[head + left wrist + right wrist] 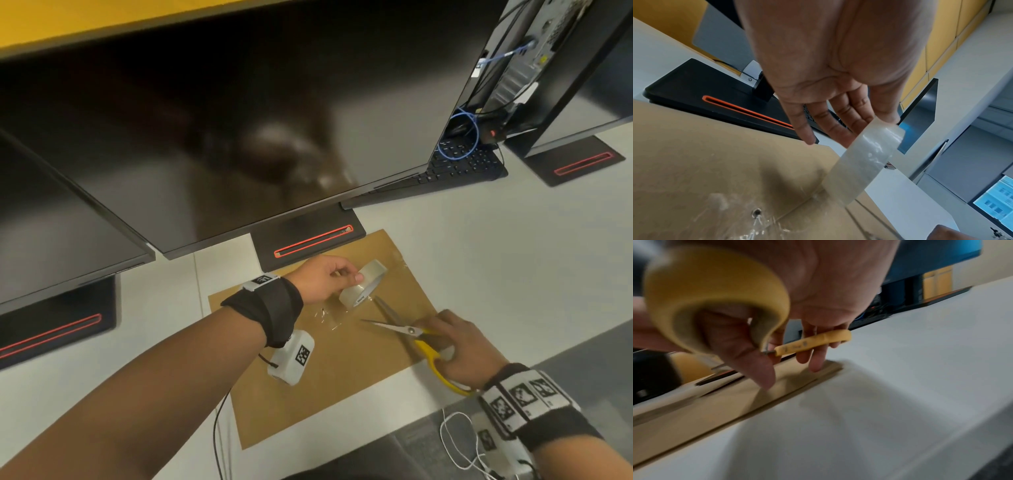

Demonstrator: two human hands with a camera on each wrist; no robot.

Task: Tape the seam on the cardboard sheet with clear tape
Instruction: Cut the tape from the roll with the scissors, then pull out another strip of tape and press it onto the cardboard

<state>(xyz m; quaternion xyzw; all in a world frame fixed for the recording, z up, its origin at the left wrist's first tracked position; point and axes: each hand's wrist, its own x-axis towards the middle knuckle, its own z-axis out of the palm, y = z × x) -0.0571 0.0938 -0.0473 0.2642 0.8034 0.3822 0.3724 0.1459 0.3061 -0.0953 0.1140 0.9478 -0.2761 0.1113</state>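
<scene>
Cardboard sheet (pixel 329 370) lies flat on the white desk (pixel 479 274) in front of you, its far edge just beside the black monitor base (pixel 308 240) with the red slot.

From the head view you see both hands over the sheet at once. Your left hand (pixel 325 279) holds the roll of clear tape (pixel 363 286) above the sheet's far half, thumb on top of the roll, so that grip is closed around the roll. Your right hand (pixel 462 346) holds the yellow-handled scissors (pixel 411 337) near the sheet's right edge, blades spread wide and pointing toward the roll; a wrinkled, shiny patch of tape shows on the cardboard between the two hands.

The left wrist view adds what the head view hides: the underside of your left hand (pixel 838 65), with the fingers (pixel 803 126) reaching down and the roll of clear tape (pixel 865 160) pinched at the fingertips, its lower rim at the line of the seam (pixel 797 206) on the cardboard sheet (pixel 705 162).

The right wrist view is blurred, yet it shows your right hand (pixel 828 280) with fingers through the loops of the yellow-handled scissors (pixel 715 293), that grip wrapped on the handles, and one fingertip touching the cardboard sheet (pixel 694 410) near its edge on the desk (pixel 900 386).

Nothing here serves as a container.

Both forearms come in from the near side, with black bands at the wrists.
</scene>
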